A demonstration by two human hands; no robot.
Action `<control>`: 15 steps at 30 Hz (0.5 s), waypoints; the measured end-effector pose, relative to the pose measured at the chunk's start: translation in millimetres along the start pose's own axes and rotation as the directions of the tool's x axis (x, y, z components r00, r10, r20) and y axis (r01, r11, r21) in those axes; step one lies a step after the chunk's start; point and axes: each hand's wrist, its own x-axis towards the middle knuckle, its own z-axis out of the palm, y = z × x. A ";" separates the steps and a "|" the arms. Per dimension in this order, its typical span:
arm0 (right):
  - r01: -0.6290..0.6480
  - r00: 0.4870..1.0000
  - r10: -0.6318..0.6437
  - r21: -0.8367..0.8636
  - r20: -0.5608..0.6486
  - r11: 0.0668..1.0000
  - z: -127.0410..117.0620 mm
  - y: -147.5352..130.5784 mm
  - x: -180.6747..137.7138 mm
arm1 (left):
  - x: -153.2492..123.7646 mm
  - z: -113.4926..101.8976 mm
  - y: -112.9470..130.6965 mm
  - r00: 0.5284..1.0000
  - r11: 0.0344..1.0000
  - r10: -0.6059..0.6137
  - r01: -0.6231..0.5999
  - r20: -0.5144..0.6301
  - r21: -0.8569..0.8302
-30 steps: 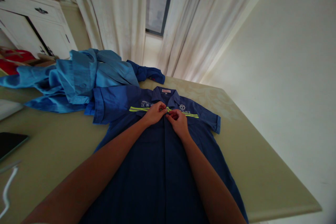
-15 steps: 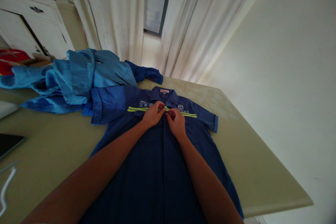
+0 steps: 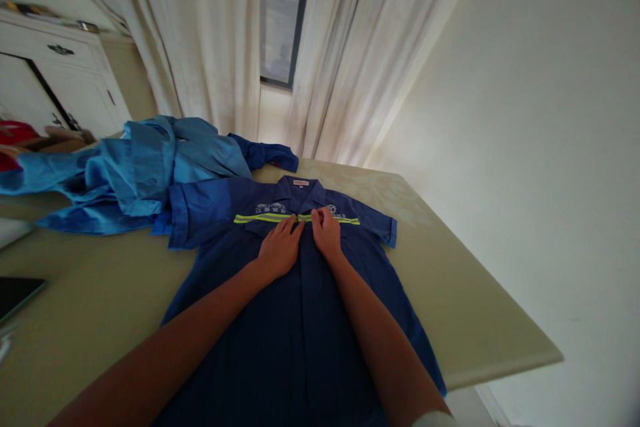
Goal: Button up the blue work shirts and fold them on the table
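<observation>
A dark blue short-sleeved work shirt lies front up on the table, collar pointing away from me. It has a yellow-green reflective stripe across the chest, white printing above it and a label inside the collar. My left hand rests flat on the chest just left of the front placket, fingers apart, their tips by the stripe. Right of the placket, my right hand touches the cloth at the stripe, fingers stretched and slightly bent. Nothing shows in either hand.
Light blue garments lie heaped at the back left, against the shirt's left sleeve. A dark flat device lies at the left of the table. Curtains, a white cabinet and a wall stand beyond.
My fingers have let go of the placket at the stripe. The left hand has flattened onto the cloth, and the hands have moved slightly apart. The view has shifted a little.
</observation>
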 end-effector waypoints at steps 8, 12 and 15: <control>-0.014 0.995 0.029 -0.159 0.095 0.987 -5.6 -21.0 4.9 | -1.6 -2.9 -28.9 0.991 0.996 -0.023 0.012 0.128 0.089; 0.038 0.966 0.034 -0.272 0.257 0.962 -16.0 -42.6 -21.5 | 20.8 -2.4 -44.2 0.987 0.994 0.032 -0.047 0.157 0.094; 0.068 0.952 0.050 -0.368 0.301 0.927 -25.0 -48.1 -43.6 | 29.6 1.5 -52.1 0.991 0.996 0.059 -0.067 0.122 0.065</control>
